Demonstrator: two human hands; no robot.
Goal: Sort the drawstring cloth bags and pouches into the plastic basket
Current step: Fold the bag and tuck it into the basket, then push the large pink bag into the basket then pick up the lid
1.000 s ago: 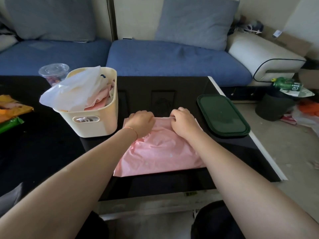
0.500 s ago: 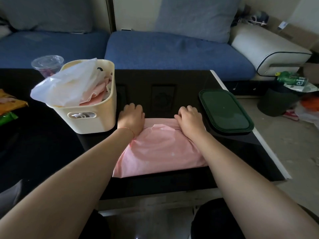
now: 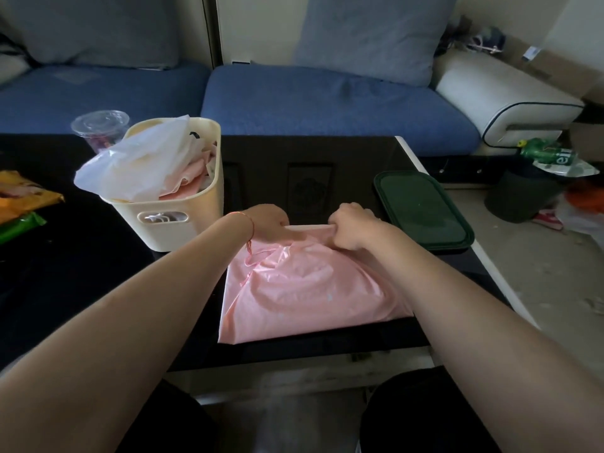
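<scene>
Hands work close together at the far edge of a pink drawstring bag [image 3: 307, 289] lying flat on the black table [image 3: 98, 273]: the left hand [image 3: 266, 220] and the right hand [image 3: 351, 228] each pinch that edge with curled fingers. Just left stands the cream plastic basket [image 3: 183, 220], stuffed with bags; a green lid [image 3: 421, 209] lies to the right.

Pink cloth bag [image 3: 310, 292], flat and a bit crumpled, on the dark tabletop [image 3: 98, 273]. Cream plastic basket [image 3: 183, 217] just left of it, stuffed with pink and white bags.
</scene>
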